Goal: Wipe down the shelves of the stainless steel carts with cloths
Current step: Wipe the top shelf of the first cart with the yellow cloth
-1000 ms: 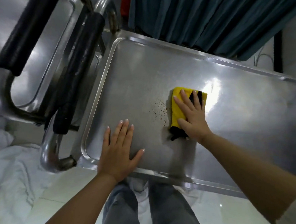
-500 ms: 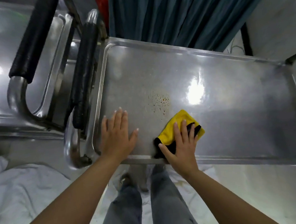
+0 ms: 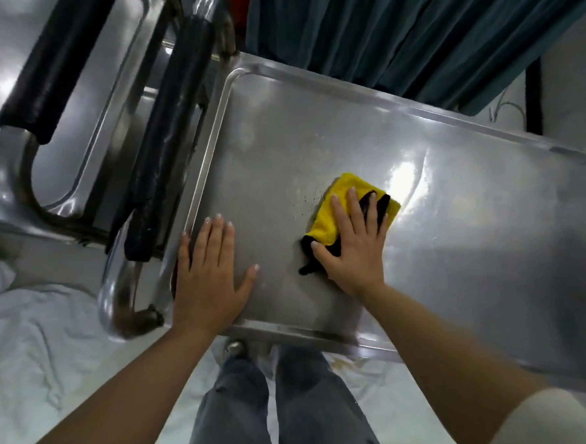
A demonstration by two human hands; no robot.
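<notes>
yellow cloth (image 3: pixel 332 216) flat on cart shelf (image 3: pixel 454 184)

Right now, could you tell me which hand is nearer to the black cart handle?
Left. The left hand lies flat on the shelf by its left rim, just beside the black handle. The right hand presses the yellow cloth farther right.

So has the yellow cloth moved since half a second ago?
Yes. The yellow cloth has gone from the shelf's near rim back up beside the brown specks, under the right hand.
</notes>
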